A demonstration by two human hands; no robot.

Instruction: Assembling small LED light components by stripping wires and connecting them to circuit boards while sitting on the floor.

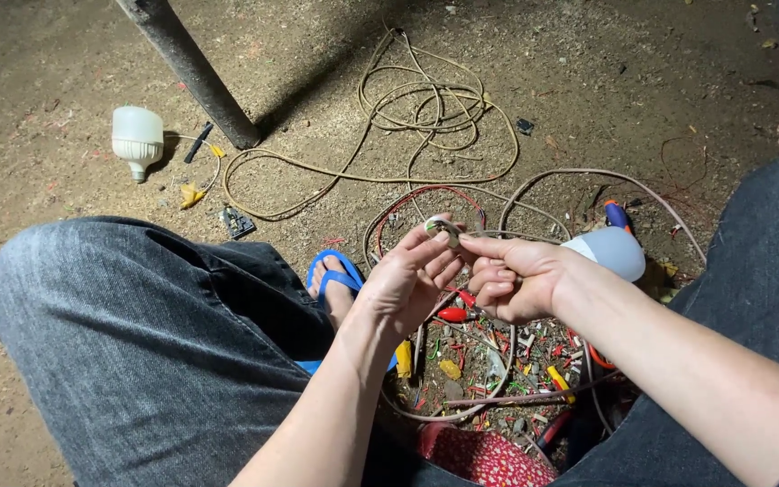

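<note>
Both my hands meet over the dirt floor between my knees. My left hand (410, 278) and my right hand (511, 275) pinch a small round whitish part (442, 228) between their fingertips. The part is partly hidden by my fingers. Below my hands lie red, green and yellow wire offcuts (498, 361) and a red-handled tool (454, 314).
A coil of beige cable (426, 108) lies ahead, with reddish wires (426, 194) nearer. One white bulb (137, 137) lies far left, another (613, 251) by my right wrist. A dark metal post (193, 70) rises at upper left. My foot wears a blue sandal (334, 271). A screwdriver (617, 215) lies right.
</note>
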